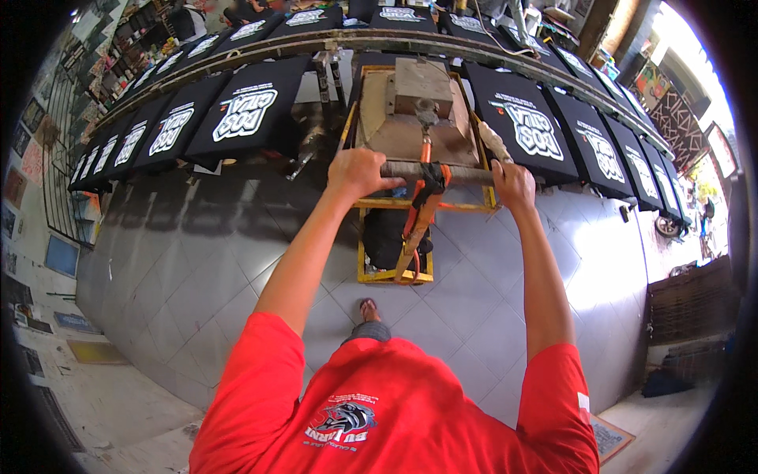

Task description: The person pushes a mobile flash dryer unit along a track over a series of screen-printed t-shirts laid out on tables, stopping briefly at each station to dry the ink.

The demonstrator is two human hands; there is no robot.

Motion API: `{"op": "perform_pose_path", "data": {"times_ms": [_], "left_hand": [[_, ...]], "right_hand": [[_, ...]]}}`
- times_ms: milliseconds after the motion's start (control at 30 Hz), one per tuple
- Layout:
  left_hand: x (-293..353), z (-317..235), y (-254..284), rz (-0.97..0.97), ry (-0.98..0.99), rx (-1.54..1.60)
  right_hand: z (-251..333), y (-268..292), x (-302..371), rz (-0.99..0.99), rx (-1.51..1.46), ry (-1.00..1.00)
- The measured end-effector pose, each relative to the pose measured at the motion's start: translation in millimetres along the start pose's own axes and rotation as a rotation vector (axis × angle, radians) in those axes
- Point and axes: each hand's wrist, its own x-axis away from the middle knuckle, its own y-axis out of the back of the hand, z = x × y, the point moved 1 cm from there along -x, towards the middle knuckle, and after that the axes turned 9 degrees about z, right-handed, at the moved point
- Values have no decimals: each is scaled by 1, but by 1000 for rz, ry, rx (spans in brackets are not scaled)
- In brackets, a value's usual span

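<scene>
My left hand (359, 175) is closed round the left end of a worn crossbar handle (464, 174), its thumb lying along the bar. The right end is gripped by my right hand (515, 186), beside a stick wrapped in pale material (493, 142). In front of the bar sits a boxy metal hood with sloping sides (460, 134), on a wheeled-looking yellow metal frame (395, 277). An orange cable (426, 150) runs from the hood to a taped upright brace (420, 220) at the bar's middle. The hood partly hides a dark surface beneath it.
Black T-shirts with white prints (241, 110) lie on boards in a long curved row; another T-shirt (527, 126) is close at the right. A second row stands behind a metal rail (260, 51). Grey floor tiles (466, 253) lie underfoot. A wooden crate-like box (687, 300) stands at the right.
</scene>
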Motion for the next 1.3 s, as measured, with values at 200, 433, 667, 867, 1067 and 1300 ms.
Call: {"op": "perform_pose_path", "data": {"times_ms": [200, 433, 667, 867, 1067, 1300], "left_hand": [[-2, 3, -2, 24, -2, 49], [0, 9, -9, -13, -33, 94], [0, 11, -13, 4, -67, 157], [-2, 14, -13, -46, -138, 211], [0, 15, -14, -65, -167, 202], [4, 14, -4, -26, -135, 183]], "right_hand": [[-11, -10, 0, -56, -13, -10], [-16, -18, -2, -91, -22, 25], [-25, -24, -1, -92, -56, 58], [-19, -23, -2, -189, -97, 108], [-19, -23, -4, -153, -98, 97], [-20, -25, -1, -134, -75, 51]]}}
